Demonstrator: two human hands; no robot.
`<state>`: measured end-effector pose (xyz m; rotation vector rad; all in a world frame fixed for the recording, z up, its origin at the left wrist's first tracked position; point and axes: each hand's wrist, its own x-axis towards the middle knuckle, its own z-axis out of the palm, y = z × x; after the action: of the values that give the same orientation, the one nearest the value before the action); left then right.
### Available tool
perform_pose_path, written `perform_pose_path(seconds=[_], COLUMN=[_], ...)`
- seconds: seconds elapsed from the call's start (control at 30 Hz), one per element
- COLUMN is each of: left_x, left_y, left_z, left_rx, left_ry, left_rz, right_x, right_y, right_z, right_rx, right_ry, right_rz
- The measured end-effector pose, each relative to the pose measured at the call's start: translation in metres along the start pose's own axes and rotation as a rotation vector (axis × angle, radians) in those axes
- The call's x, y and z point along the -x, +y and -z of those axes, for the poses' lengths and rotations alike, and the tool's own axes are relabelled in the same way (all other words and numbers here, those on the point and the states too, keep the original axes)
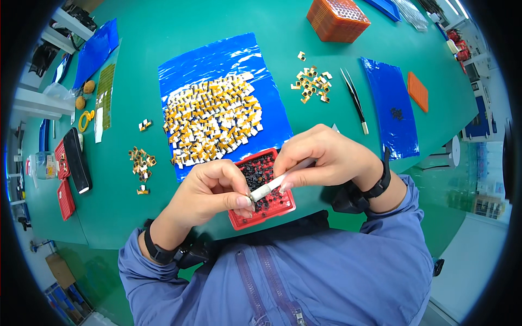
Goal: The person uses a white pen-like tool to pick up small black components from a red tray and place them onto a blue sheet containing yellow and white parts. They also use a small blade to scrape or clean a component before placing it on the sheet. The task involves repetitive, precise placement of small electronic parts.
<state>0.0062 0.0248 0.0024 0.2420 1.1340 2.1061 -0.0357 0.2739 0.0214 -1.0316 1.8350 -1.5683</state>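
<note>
My right hand (pixel 318 157) is closed round a slim white-and-grey pen-like tool (pixel 275 182), which slants down to the left. Its white end reaches the fingertips of my left hand (pixel 215 190). There the thumb and forefinger are pinched together, and whatever tiny piece they hold is too small to make out. Directly below both hands sits a red tray (pixel 288 209) filled with many small black parts (pixel 255 176). Beyond my left hand, a blue sheet (pixel 212 51) bears a wide spread of small gold-and-white folded pieces (pixel 215 119).
Loose gold pieces (pixel 312 84) and tweezers (pixel 356 100) lie at right, beside a blue sheet (pixel 389 92) with black bits and an orange block (pixel 417 92). Stacked orange trays (pixel 334 22) stand behind. Left are more gold pieces (pixel 141 163) and a black case (pixel 76 160).
</note>
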Motion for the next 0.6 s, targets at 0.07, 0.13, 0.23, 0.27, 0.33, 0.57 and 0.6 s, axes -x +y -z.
perform_pose_path(seconds=[0.07,0.13,0.23,0.27,0.33,0.57,0.6], left_x=[0.0002,0.0004,-0.0003,-0.0004,-0.0003,-0.0003,-0.0004], left_y=[0.0000,0.0000,-0.0008,-0.0005,0.0005,0.0013,0.0018], left_z=[-0.0002,-0.0003,0.0005,0.0004,-0.0004,-0.0011,-0.0015], left_rx=[0.004,0.015,0.014,0.009,0.000,-0.014,-0.007], left_ry=[0.001,0.003,-0.002,-0.001,0.002,-0.008,-0.005], left_rz=[0.003,0.002,-0.001,0.006,0.018,0.029,0.027], right_x=[-0.0022,-0.0021,0.0008,0.0009,0.0012,-0.0006,-0.0011], right_y=[-0.0048,-0.0050,-0.0016,-0.0016,-0.0023,-0.0042,-0.0044], right_z=[0.0038,0.0039,0.0006,0.0007,0.0009,0.0037,0.0038], right_rx=[0.082,0.072,-0.025,-0.024,-0.028,0.078,0.103], right_ry=[-0.027,-0.030,-0.006,-0.005,-0.001,-0.026,-0.018], right_rz=[-0.021,-0.052,-0.093,-0.090,-0.093,-0.039,-0.014])
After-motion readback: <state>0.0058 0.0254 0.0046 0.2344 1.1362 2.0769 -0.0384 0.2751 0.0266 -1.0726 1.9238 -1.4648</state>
